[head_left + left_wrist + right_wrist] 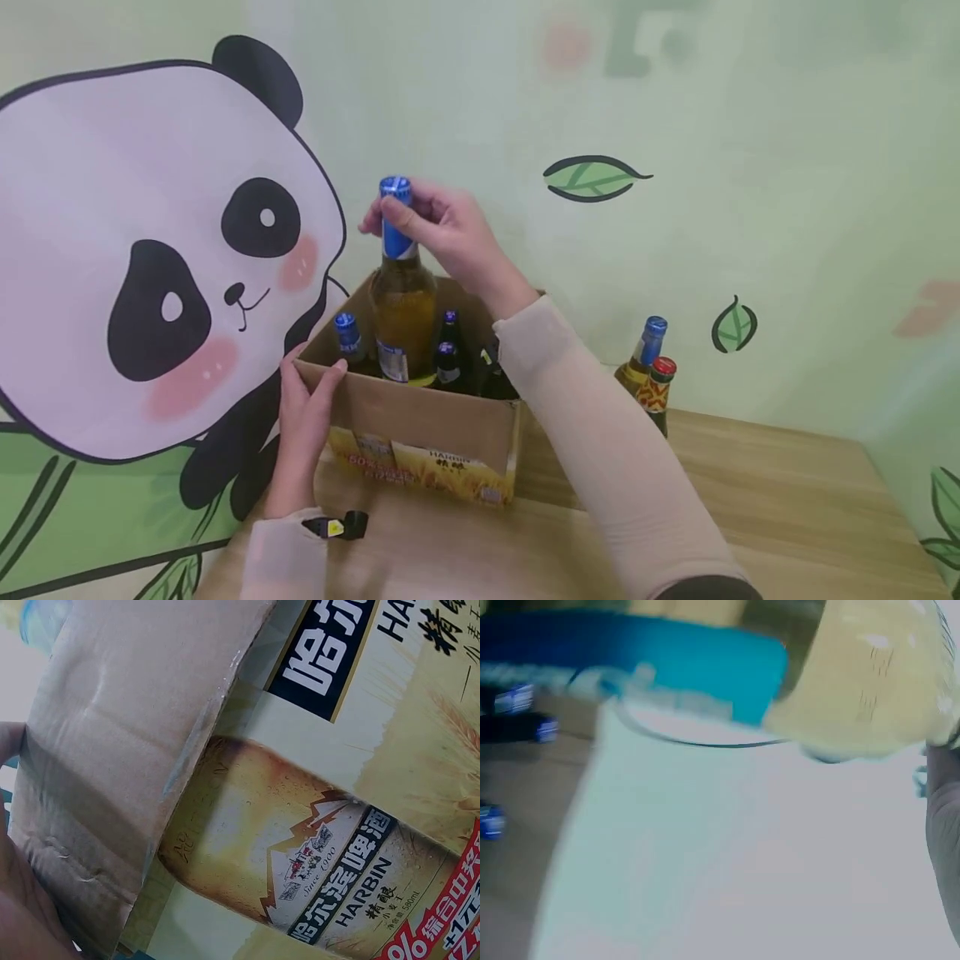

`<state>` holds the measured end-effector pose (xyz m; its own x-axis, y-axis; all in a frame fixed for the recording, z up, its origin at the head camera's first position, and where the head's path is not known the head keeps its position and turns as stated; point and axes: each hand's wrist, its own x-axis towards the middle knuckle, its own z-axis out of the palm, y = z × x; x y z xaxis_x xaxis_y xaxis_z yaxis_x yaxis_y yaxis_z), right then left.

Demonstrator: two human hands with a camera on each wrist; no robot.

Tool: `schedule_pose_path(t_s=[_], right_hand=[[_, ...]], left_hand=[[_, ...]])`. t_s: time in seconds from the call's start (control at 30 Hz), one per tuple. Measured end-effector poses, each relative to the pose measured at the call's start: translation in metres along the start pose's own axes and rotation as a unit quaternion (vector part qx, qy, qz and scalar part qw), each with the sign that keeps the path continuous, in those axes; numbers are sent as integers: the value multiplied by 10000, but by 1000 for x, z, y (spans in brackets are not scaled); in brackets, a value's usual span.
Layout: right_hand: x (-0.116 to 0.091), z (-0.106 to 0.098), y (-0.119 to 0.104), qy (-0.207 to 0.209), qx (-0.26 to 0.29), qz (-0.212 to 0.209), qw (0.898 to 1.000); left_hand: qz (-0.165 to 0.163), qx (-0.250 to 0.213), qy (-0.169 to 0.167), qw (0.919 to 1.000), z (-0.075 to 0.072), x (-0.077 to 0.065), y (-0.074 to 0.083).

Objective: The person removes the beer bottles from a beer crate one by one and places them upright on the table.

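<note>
My right hand (461, 237) grips a beer bottle (405, 317) by its blue-wrapped neck, thumb in front. The bottle stands upright, its lower part inside an open cardboard box (427, 417); whether its base touches the bottom is hidden. In the right wrist view, the bottle's blue label (690, 664) is blurred. At the box's near left corner, my left hand (306, 408) holds the rim, thumb over the edge. The left wrist view shows the brown cardboard flap (135, 750) and printed bottle picture. Inside the box are a blue-capped bottle (347, 337) and several dark-necked bottles (448, 362).
Right of the box, a blue-capped bottle (651, 342) and a red-capped bottle (660, 383) stand close together, partly behind my right sleeve. The wooden table (780, 475) meets a wall (795, 167) painted with a panda and leaves.
</note>
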<state>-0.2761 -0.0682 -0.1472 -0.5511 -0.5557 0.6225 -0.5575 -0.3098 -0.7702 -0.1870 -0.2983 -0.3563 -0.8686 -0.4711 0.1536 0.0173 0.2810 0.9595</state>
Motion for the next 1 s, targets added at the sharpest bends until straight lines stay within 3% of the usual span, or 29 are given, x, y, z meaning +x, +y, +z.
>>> schedule_pose_path(t_s=[0.17, 0.33, 0.47, 0.63, 0.83, 1.0], right_hand=[[1, -13, -50, 540, 325, -488, 9968], [-16, -21, -94, 1134, 672, -580, 9896], [-32, -24, -119, 1358, 980, -852, 9822], [-59, -29, -131, 1443, 908, -881, 9814], [-93, -31, -131, 1492, 449, -743, 9850], [-117, -37, -130, 1754, 263, -835, 9806]], left_hand=[[64, 49, -7, 10000, 1, 2, 0], [118, 103, 51, 9999, -3, 2, 1], [185, 93, 162, 9997, -5, 2, 2], [228, 108, 212, 9995, -7, 3, 4], [188, 101, 200, 9996, -8, 4, 4], [126, 37, 92, 9999, -6, 6, 3]])
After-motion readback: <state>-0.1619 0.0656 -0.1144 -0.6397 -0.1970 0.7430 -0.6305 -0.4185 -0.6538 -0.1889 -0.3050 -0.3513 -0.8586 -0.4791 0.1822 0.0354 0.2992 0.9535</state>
